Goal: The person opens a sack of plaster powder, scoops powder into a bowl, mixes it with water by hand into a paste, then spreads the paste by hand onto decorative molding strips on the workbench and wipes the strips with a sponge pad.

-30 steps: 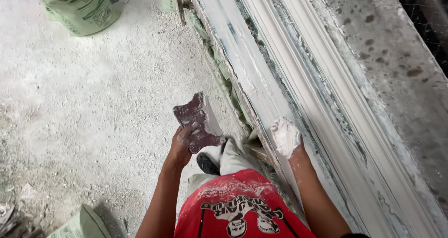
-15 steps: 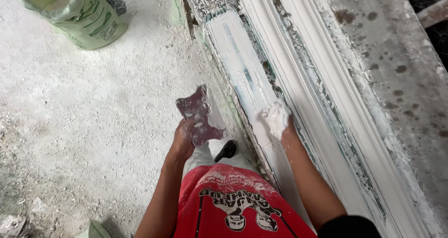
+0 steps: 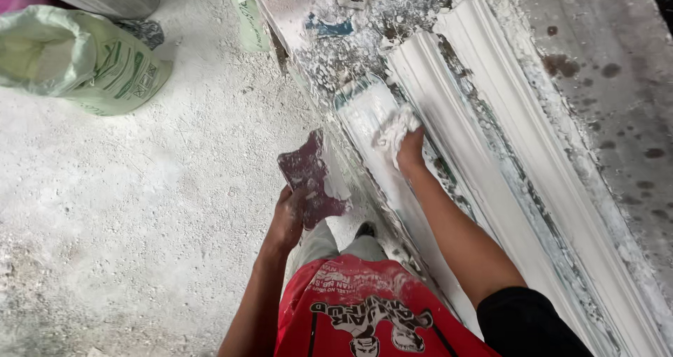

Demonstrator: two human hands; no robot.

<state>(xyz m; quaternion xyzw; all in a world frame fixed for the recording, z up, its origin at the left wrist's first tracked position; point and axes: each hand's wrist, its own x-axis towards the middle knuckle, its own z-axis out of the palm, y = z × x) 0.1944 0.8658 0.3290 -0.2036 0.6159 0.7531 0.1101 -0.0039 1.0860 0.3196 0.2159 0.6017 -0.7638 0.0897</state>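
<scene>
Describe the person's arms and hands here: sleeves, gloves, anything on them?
Both forearms are bare, with no gloves, watch or rings in view. The right hand is caked in white plaster. The left hand is only lightly dusted. A black sleeve covers the right upper arm; the left arm shows no sleeve.

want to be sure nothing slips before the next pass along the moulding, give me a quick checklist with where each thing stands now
1. Right hand on the white wad, pressed to the plaster moulding: ok.
2. Left hand gripping the dark profile scraper, held off the bench: ok.
3. Scraper clean: not ok, white plaster clings to its edge.
4. Moulding strip ahead of the wad smooth: cannot tell, rough crumbs lie near its top end.
5. Floor beside the feet free of the green sack: ok, it lies well apart.
</scene>
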